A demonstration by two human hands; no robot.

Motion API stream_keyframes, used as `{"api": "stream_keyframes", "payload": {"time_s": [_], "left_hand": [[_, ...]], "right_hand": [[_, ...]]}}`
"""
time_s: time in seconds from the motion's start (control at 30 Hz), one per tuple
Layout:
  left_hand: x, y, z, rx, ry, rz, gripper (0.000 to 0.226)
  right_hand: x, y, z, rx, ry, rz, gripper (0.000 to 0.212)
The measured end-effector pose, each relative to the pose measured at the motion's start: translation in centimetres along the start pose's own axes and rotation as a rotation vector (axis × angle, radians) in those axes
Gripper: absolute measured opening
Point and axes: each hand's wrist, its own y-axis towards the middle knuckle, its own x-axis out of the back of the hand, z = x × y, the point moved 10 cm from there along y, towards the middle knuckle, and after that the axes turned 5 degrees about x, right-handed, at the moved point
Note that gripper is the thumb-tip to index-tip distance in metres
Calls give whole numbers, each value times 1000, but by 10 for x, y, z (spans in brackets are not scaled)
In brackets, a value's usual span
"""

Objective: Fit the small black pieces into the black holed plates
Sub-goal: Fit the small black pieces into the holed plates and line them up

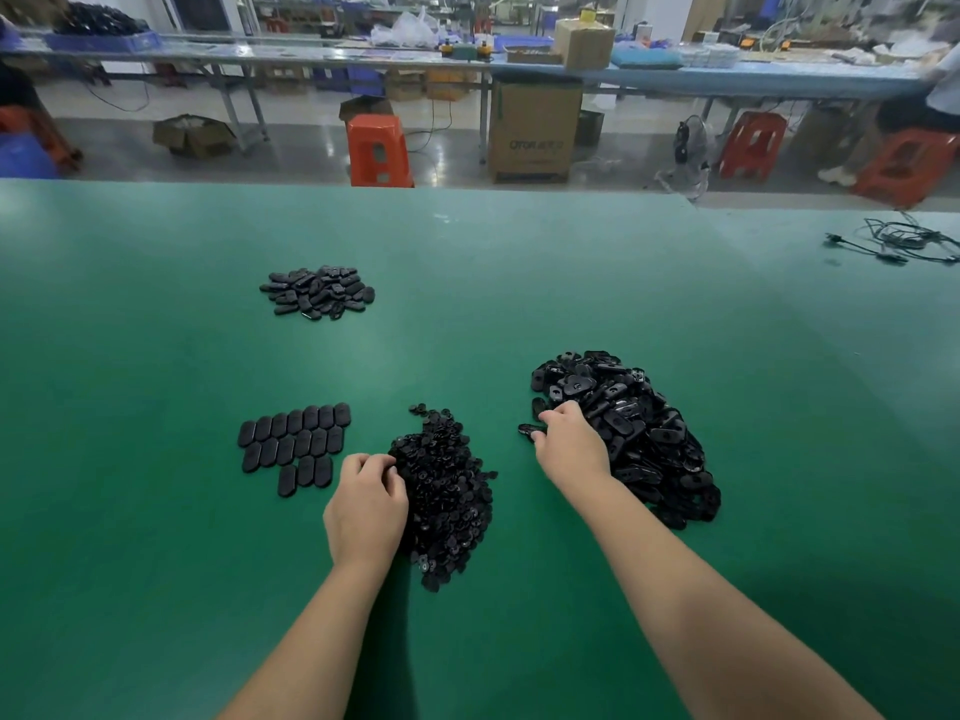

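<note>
Both hands curl: left hand (366,504) into the small pieces (447,491), right hand (569,446) pinching a plate (531,431).

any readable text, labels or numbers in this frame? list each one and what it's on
"OTOR", roughly, the letters are soft: printed on the tall brown cardboard box on the floor beyond the green table.
Smaller print to the right of that word on the same box: too blurred to read.
Yellow label on the small cardboard box on the far bench: too small to read.
No markings readable on the black plastic parts or either hand.
</note>
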Motion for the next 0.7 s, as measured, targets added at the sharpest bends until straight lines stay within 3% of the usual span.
{"api": "stream_keyframes", "payload": {"time_s": [0.7], "left_hand": [[3,4,-2,13,24,-20,13]], "right_hand": [[2,-3,0,3,-33,-37,25]]}}
